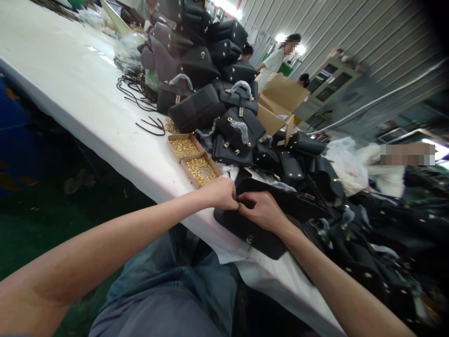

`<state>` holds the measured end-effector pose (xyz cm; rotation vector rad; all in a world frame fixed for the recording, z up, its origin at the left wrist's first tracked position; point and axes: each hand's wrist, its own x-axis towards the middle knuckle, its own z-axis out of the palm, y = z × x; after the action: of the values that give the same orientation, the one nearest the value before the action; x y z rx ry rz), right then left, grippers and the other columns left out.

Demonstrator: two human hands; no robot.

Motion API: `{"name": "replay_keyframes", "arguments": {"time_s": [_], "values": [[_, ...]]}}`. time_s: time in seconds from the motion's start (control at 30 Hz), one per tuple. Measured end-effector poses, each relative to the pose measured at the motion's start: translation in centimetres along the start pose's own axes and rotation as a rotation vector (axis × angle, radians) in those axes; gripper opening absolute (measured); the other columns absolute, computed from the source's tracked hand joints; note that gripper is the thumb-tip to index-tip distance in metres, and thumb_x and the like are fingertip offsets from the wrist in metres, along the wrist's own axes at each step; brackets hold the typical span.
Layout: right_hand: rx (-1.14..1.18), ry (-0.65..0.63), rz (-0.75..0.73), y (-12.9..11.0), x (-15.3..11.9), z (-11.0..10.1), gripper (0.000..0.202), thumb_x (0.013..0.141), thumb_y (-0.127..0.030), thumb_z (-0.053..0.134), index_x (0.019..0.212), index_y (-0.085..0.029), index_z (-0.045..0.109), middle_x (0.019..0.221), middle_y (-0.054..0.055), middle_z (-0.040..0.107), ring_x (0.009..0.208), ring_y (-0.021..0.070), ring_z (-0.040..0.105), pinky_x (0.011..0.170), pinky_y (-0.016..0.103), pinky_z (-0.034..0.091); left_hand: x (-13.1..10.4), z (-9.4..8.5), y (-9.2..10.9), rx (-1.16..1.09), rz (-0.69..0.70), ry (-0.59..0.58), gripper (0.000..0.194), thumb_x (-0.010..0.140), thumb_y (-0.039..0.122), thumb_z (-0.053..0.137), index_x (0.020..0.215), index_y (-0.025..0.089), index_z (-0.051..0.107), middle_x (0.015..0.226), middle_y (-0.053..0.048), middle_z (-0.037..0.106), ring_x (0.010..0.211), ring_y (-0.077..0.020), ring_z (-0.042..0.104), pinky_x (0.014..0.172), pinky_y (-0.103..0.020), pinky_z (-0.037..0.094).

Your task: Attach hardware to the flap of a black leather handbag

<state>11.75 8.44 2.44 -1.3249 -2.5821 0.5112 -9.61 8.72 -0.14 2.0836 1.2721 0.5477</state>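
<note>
A black handbag (pixel 250 236) with a small gold-coloured fitting lies at the table edge in front of me, its flap raised behind my hands. My left hand (pixel 224 193) is closed in a pinch at the bag's upper left edge; whatever is between its fingertips is too small or hidden to name. Bent over the same edge, my right hand (pixel 263 210) grips the bag with thumb and fingers, its fingertips close to the left ones. Just left of my left hand, two cardboard trays, a nearer tray (pixel 190 177) and a farther tray (pixel 170 146), hold small gold-coloured metal pieces.
Stacked black handbags (pixel 198 107) rise behind the trays, and more bags (pixel 365 262) crowd the right. Dark cords (pixel 135 91) lie on the white table (pixel 70 70). An open cardboard box (pixel 270 119) stands beyond. Other people, including a person (pixel 275 61) in white, are in the background.
</note>
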Motion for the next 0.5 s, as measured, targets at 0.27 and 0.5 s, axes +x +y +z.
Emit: {"name": "replay_keyframes", "arguments": {"time_s": [0.27,0.5], "values": [[0.018,-0.020,-0.049,0.5,-0.1,0.0,0.015,0.092,-0.027,0.066,0.090,-0.019,0.080,0.079,0.002,0.076,0.070,0.0190,0.066,0.067,0.031,0.043,0.0,0.6,1.3,0.214,0.006,0.050,0.028,0.081,0.030,0.074,0.102,0.015,0.085,0.097,-0.017,0.080,0.099,-0.0327,0.078,0.085,-0.034,0.060],[0.078,-0.046,-0.013,1.3,0.0,-0.2,0.020,0.092,-0.032,0.067,0.079,-0.019,0.073,0.066,-0.002,0.062,0.063,0.0148,0.051,0.061,0.031,0.035,0.0,1.6,-0.2,0.363,0.200,0.113,0.029,0.094,0.029,0.060,0.097,0.012,0.083,0.099,-0.022,0.079,0.093,-0.0359,0.078,0.080,-0.040,0.059]]}}
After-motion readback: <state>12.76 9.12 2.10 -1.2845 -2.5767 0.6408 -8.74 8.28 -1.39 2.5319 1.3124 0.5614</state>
